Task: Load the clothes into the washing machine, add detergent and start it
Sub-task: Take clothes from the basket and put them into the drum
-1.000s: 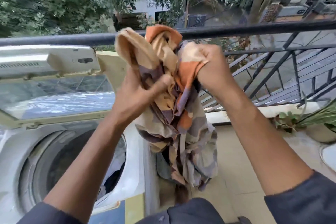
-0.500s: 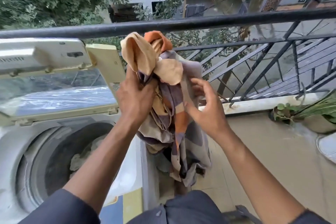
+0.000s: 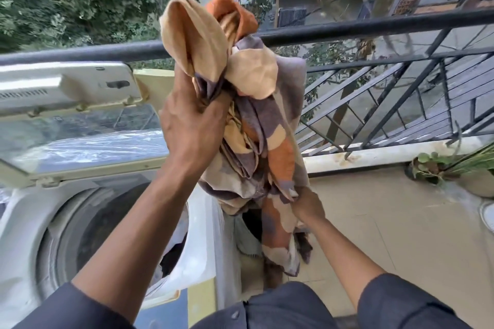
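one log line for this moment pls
stage: loading | left hand: grips cloth top | right hand: grips cloth lower | washer: lid open | cloth: beside drum, not in

The cloth [image 3: 256, 125] hides the right hand's fingertips — the washing machine [image 3: 32, 222] runs off the left edge.

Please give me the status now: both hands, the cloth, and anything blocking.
Left hand grips patterned cloth high; right hand grips its lower part. Cloth beside washing machine, not in drum. Lid up, opening unobstructed.
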Demonstrator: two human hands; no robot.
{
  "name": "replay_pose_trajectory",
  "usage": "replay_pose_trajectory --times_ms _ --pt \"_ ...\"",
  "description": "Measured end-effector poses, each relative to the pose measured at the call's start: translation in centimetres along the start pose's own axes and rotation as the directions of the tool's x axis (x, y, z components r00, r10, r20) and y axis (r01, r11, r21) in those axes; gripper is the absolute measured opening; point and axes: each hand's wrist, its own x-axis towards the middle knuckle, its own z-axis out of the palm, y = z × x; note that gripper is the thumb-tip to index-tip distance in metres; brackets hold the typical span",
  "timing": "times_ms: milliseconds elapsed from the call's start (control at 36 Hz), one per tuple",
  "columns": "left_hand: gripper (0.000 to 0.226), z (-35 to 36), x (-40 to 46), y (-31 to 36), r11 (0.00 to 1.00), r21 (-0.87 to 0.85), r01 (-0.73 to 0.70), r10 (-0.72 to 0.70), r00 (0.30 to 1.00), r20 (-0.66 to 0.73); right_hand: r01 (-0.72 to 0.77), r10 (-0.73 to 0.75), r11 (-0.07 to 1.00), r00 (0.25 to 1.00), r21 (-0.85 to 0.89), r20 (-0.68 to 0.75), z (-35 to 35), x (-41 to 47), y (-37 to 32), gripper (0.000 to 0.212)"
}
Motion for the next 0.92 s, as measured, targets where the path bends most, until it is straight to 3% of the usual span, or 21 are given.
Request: replay_pose_trajectory --times_ms 56,139,222,306,361,472,556,639,667,722,778,917 --pt "0.053 0.2 -0.1 -1.1 0.999 0.035 0.005 -0.005 1.000 0.010 0.008 -0.007 1.000 0.997 0.015 -0.076 -1.5 0.4 0.5 0.032" --pt "0.052 0.7 -0.5 -2.9 0.996 0.091 -0.006 0.002 0.999 0.046 -0.011 0.037 0.986 0.986 0.164 -0.161 -4.9 0.5 0.2 0.012" --pt "0.055 1.3 -1.0 -4.6 0.989 0.148 -0.011 -0.004 0.995 0.099 0.132 -0.025 0.914 0.962 0.383 -0.273 -9.2 -0.2 -1.0 0.030" --pt "0.055 2.0 -1.6 -5.9 0.981 0.192 -0.012 -0.018 0.988 0.153 0.308 -0.105 0.767 0.925 0.563 -0.364 -12.9 -3.6 -4.5 0.016" --pt "0.052 2.5 -1.9 -6.3 0.974 0.225 -0.019 -0.022 0.984 0.176 0.419 -0.181 0.629 0.898 0.655 -0.400 -15.2 -6.0 -7.4 0.019" --pt "0.058 2.9 -2.2 -6.9 0.982 0.186 -0.004 -0.042 0.970 0.240 0.455 -0.390 0.342 0.865 0.822 -0.317 -17.2 -9.6 -11.7 0.014" --pt "0.069 2.4 -2.1 -6.6 0.999 0.029 0.032 -0.040 0.925 0.377 0.489 -0.555 0.349 0.795 0.799 -0.245 -15.9 -10.4 -13.4 0.022" --pt "0.088 1.5 -1.6 -6.3 0.984 -0.176 0.039 0.084 0.765 0.639 0.493 -0.651 0.430 0.749 0.756 -0.118 -13.8 -11.0 -14.5 0.034" --pt "0.082 1.3 -1.4 -6.2 0.982 -0.185 0.028 0.111 0.711 0.695 0.494 -0.675 0.464 0.735 0.735 -0.069 -13.3 -11.2 -14.8 0.037" --pt "0.042 1.4 -1.5 -6.2 0.990 -0.143 -0.017 0.120 0.650 0.751 0.523 -0.715 0.502 0.699 0.688 -0.010 -12.4 -11.5 -15.1 0.040" --pt "0.008 2.0 -2.1 -6.2 0.993 -0.106 -0.053 0.113 0.679 0.725 0.552 -0.744 0.521 0.667 0.651 0.031 -11.9 -11.7 -15.1 0.041" --pt "0.026 2.9 -3.0 -6.3 0.988 -0.133 0.079 -0.010 0.888 0.460 0.495 -0.769 0.485 0.635 0.720 0.081 -12.4 -11.4 -14.7 0.045"
